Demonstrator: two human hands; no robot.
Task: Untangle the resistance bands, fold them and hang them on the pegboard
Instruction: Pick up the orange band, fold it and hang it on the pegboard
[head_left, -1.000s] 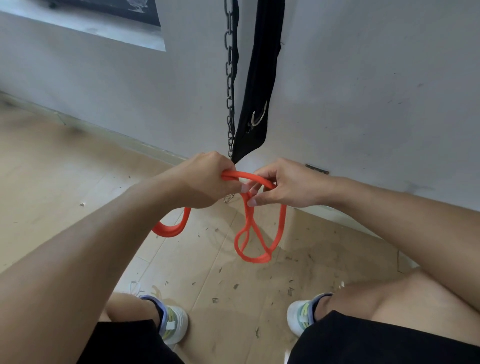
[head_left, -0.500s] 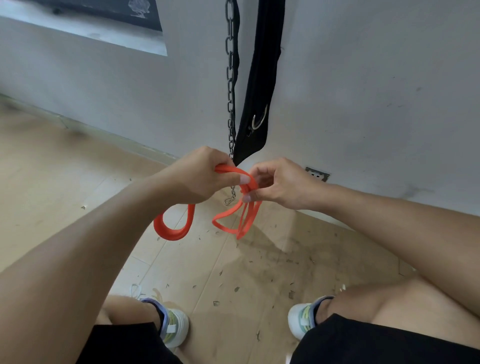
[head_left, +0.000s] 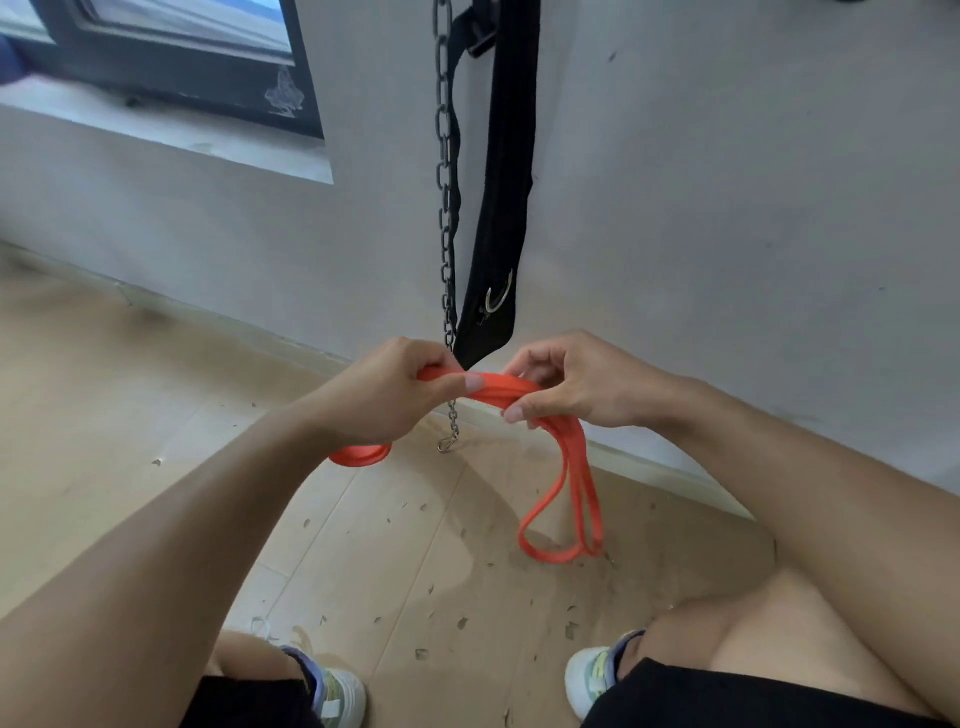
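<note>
An orange resistance band (head_left: 496, 391) is stretched between both hands at mid-frame, above the floor. My left hand (head_left: 395, 395) is closed around one end, and a short folded loop of the band pokes out below its wrist. My right hand (head_left: 576, 384) pinches the band with thumb and fingers. From it two long loops hang down and to the right, their lower ends near the floor. No pegboard is in view.
A metal chain (head_left: 445, 218) and a black strap (head_left: 501, 218) with a metal ring hang on the grey wall just behind my hands. A dark window frame (head_left: 171, 78) sits upper left. My shoes and knees are below, on a wooden floor littered with small debris.
My hands have drawn slightly apart with a length of band between them. The loops under my right hand have dropped lower and to the right. The loop under my left hand looks shorter.
</note>
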